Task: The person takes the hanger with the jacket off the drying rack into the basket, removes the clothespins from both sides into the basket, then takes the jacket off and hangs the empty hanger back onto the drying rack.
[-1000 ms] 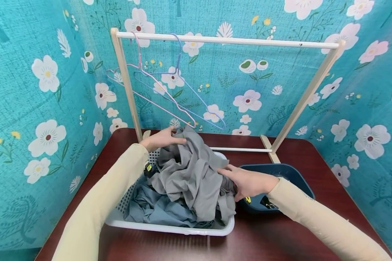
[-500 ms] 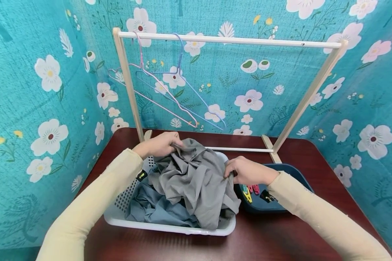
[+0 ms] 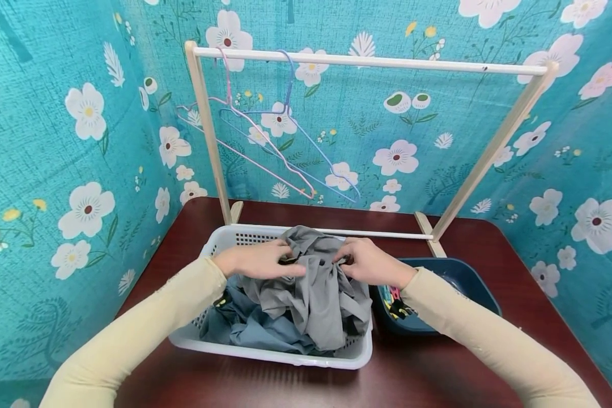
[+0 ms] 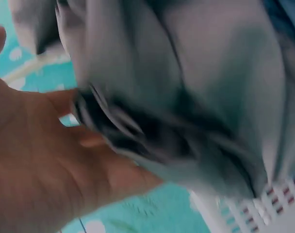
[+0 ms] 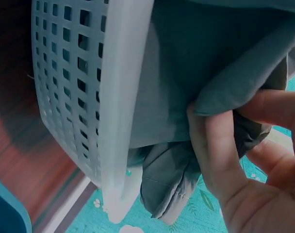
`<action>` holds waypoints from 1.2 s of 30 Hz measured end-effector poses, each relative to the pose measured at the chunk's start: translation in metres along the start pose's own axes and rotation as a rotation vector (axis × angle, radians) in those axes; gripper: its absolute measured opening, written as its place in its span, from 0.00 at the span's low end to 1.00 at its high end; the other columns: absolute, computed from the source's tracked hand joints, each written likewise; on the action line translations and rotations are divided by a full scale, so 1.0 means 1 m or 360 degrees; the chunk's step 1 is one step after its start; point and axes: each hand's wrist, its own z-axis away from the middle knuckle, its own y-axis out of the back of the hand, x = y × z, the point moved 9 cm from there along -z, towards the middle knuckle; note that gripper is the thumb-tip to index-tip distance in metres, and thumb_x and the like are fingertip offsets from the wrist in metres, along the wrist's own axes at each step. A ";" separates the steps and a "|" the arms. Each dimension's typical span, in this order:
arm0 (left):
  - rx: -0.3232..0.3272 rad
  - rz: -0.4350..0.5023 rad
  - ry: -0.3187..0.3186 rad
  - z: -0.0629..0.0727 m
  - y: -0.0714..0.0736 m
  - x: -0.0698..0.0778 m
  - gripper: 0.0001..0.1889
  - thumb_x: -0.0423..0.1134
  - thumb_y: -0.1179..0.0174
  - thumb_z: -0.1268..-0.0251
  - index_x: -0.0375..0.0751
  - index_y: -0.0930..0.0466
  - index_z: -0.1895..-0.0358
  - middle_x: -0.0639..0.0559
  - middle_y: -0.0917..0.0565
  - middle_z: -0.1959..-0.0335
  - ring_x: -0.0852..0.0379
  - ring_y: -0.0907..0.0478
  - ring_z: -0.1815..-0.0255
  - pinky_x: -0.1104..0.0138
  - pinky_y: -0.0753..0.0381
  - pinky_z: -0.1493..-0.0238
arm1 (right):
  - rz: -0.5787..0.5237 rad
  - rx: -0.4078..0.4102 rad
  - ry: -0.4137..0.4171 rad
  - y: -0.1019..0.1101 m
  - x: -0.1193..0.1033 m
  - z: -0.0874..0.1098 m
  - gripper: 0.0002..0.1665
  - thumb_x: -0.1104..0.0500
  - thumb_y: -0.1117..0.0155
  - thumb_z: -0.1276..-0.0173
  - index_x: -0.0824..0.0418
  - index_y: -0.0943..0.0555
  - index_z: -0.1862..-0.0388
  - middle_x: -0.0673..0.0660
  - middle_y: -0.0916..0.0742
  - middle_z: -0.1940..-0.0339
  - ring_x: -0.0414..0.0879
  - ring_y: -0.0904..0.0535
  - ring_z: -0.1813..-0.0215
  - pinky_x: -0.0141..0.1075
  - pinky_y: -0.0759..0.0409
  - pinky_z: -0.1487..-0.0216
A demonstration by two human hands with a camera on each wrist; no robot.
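A crumpled grey garment (image 3: pixel 316 311) lies heaped in the white laundry basket (image 3: pixel 280 358), over a blue-grey cloth (image 3: pixel 267 333). My left hand (image 3: pixel 255 260) is at the heap's left side. In the left wrist view, that hand's fingers (image 4: pixel 118 174) stretch behind a dark fold and the thumb stands well apart from the fabric. On the other side my right hand (image 3: pixel 371 263) pinches a fold of the grey garment. The right wrist view shows its fingers (image 5: pixel 220 145) bent against the fabric, above a stitched edge hanging by the basket rim.
Right of the basket, a dark blue bin (image 3: pixel 466 277) contains several coloured clothespins (image 3: pixel 391 294). Behind stands a wooden rack with a white rail (image 3: pixel 377 61). From it hang a pink hanger (image 3: pixel 267 141) and a blue hanger (image 3: pixel 313 144). Flowered cloth surrounds the dark red table (image 3: pixel 194 385).
My left hand has moved from the heap's far end toward me and its pinch has loosened. My right hand has shifted slightly left, with cloth in its fingers. The grey garment is bunched differently.
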 end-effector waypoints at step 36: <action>-0.0323 -0.0555 0.0193 -0.043 -0.048 -0.035 0.43 0.48 0.33 0.43 0.51 0.48 0.27 0.49 0.38 0.31 0.50 0.37 0.33 0.59 0.32 0.41 | 0.0108 -0.1107 -0.0036 -0.051 -0.036 0.019 0.72 0.33 0.23 0.60 0.39 0.57 0.23 0.49 0.57 0.23 0.49 0.65 0.24 0.54 0.43 0.34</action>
